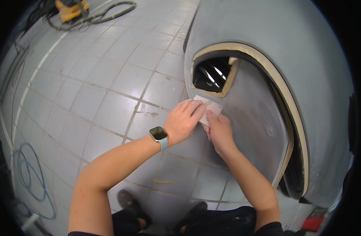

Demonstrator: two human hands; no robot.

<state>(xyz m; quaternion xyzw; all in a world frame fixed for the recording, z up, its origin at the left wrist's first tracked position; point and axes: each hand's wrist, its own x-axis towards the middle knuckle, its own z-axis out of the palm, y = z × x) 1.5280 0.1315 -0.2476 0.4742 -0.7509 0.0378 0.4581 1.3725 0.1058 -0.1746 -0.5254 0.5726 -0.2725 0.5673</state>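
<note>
- The left hand (183, 122) lay near the middle of the frame, its fingers (196, 107) spread flat and pressing on a small pale sheet of paper (211, 107).
- The right hand (219, 131) sat just beside it, lower and to the right, its fingers curled with the tips on the lower edge of the same sheet; I could not tell whether they pinched it or only pushed on it.
- The sheet rested against the grey car body panel (251, 114), just below the dark opening (212, 74) in the panel's upper middle part.
- A cream-coloured strip (284, 90) ran in an arc around the recessed part of the panel, on the right side of the frame.
- A watch (159, 135) with a light blue band sat on the left wrist.
- The floor (109, 86) of grey tiles filled the left half of the frame, with stains near the joints.
- A yellow machine (71, 9) with a dark hose (105, 13) stood in the upper left corner.
- A blue cable (31, 177) lay looped at the lower left edge.
- Dark shoes (129, 202) showed at the bottom, between the two forearms.
</note>
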